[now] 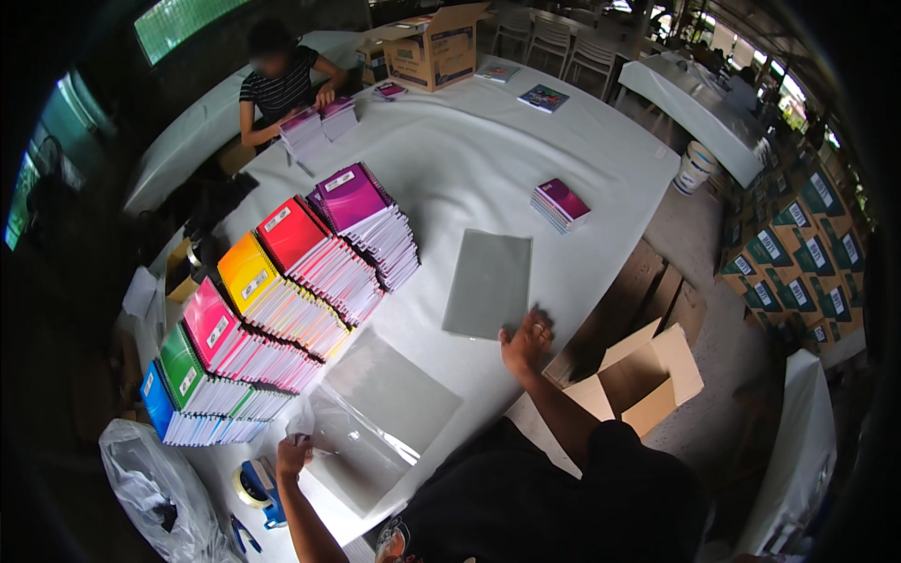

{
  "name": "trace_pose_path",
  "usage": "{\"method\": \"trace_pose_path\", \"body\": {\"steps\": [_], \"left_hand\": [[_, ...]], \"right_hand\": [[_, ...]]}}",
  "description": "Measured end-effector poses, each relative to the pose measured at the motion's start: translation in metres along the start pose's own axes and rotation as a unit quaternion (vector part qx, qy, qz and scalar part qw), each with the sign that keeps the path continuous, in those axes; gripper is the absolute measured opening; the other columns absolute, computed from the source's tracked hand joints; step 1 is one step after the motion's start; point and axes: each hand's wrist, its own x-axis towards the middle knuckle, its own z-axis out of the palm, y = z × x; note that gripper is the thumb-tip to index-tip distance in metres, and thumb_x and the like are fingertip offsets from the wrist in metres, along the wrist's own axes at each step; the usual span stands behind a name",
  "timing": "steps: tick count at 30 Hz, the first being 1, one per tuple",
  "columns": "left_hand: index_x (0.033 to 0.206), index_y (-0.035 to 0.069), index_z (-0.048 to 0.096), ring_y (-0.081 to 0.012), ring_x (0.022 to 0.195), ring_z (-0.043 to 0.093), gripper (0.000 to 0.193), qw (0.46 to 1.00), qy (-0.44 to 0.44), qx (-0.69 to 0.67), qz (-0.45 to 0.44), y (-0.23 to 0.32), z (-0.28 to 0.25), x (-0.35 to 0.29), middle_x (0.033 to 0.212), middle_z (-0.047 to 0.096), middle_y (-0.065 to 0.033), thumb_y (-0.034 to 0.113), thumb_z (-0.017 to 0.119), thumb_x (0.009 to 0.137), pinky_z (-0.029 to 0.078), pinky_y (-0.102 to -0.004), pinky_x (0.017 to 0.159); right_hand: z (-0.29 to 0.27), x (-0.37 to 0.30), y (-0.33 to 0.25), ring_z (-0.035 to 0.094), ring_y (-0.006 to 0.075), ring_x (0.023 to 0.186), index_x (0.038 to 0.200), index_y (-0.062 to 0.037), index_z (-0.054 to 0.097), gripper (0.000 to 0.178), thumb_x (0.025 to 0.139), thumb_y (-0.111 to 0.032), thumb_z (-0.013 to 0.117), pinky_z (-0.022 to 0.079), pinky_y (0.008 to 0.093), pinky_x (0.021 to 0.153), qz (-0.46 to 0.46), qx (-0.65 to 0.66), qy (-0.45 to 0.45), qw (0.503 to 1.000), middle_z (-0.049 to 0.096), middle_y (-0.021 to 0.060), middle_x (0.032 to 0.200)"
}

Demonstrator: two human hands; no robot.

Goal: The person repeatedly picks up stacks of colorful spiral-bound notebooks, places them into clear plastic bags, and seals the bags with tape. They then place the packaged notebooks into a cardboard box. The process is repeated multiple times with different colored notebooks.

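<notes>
My left hand (pixel 294 454) is closed on the edge of a clear plastic bag (pixel 352 446), which lies loose and shiny near the table's front edge. Under and beside the bag is a flat grey sheet-like stack (pixel 399 389); whether it is also plastic is hard to tell. My right hand (pixel 527 340) rests at the lower right corner of another flat grey stack (pixel 488 281), thumb on its edge and the fingers apart. To the left stand rows of spiral notebooks, purple (pixel 352 197), red (pixel 293 233), yellow (pixel 249 269), pink (pixel 211 324), green (pixel 181 366) and blue (pixel 158 399).
Past the right-hand stack sits a small purple notebook pile (pixel 563 202). A tape dispenser (pixel 266 490) lies by my left forearm, near a plastic sack (pixel 155 488). An open carton (pixel 648 375) stands to my right. Across the table, a person (pixel 286 89) handles notebooks beside a box (pixel 432 56).
</notes>
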Motion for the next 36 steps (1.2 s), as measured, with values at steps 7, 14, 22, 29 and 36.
{"method": "trace_pose_path", "body": {"steps": [7, 14, 22, 29, 36], "left_hand": [[0.094, -0.002, 0.063, -0.0163, 0.064, 0.06, 0.028, 0.983, 0.106, 0.118, 0.091, -0.006, -0.01, 0.026, 0.079, 0.066, -0.0106, 0.006, 0.064, 0.067, 0.048, -0.029, 0.057], [0.127, 0.005, 0.041, -0.0325, 0.085, 0.06, 0.072, 0.928, 0.295, 0.211, 0.087, 0.014, 0.013, 0.001, 0.091, 0.063, -0.0155, 0.018, 0.076, 0.066, 0.046, -0.0408, 0.076], [0.126, 0.004, 0.043, -0.0249, 0.112, 0.049, 0.062, 0.912, 0.307, 0.021, 0.27, 0.119, 0.109, -0.106, 0.122, 0.051, -0.0134, 0.016, 0.075, 0.074, 0.039, -0.0375, 0.093], [0.128, -0.002, 0.039, -0.0208, 0.111, 0.05, 0.079, 0.84, 0.131, -0.354, 0.391, 0.195, 0.123, -0.159, 0.122, 0.051, -0.0151, 0.027, 0.081, 0.068, 0.039, -0.0384, 0.094], [0.102, -0.002, 0.063, -0.0154, 0.074, 0.064, 0.025, 0.742, 0.54, -0.228, 0.325, 0.142, -0.069, -0.221, 0.084, 0.067, -0.0104, 0.01, 0.067, 0.081, 0.051, -0.0251, 0.064]], "right_hand": [[0.053, 0.084, -0.053, 0.036, 0.0325, 0.12, 0.141, -0.0078, 0.024, 0.078, 0.075, -0.015, 0.066, 0.026, 0.042, 0.102, -0.076, 0.047, -0.044, 0.995, 0.043, 0.0171, 0.128], [0.104, 0.19, -0.034, 0.056, 0.0248, 0.096, 0.128, 0.0, 0.039, 0.065, 0.067, -0.005, 0.063, 0.045, 0.0383, 0.085, -0.008, 0.294, -0.112, 0.949, 0.055, 0.0161, 0.107], [-0.101, 0.128, -0.05, 0.052, 0.0263, 0.104, 0.124, 0.0055, 0.047, 0.054, 0.07, -0.001, 0.052, 0.042, 0.0364, 0.09, -0.153, 0.701, -0.178, 0.673, 0.052, 0.0165, 0.117], [-0.17, -0.043, -0.132, 0.052, 0.0284, 0.096, 0.121, 0.0021, 0.046, 0.057, 0.069, -0.011, 0.063, 0.042, 0.0402, 0.088, -0.336, 0.686, -0.274, 0.584, 0.051, 0.0143, 0.113], [-0.199, -0.092, -0.159, 0.053, 0.0263, 0.098, 0.113, -0.0032, 0.054, 0.044, 0.072, -0.013, 0.067, 0.04, 0.0387, 0.084, -0.573, 0.637, -0.474, 0.204, 0.055, 0.007, 0.113]]}}
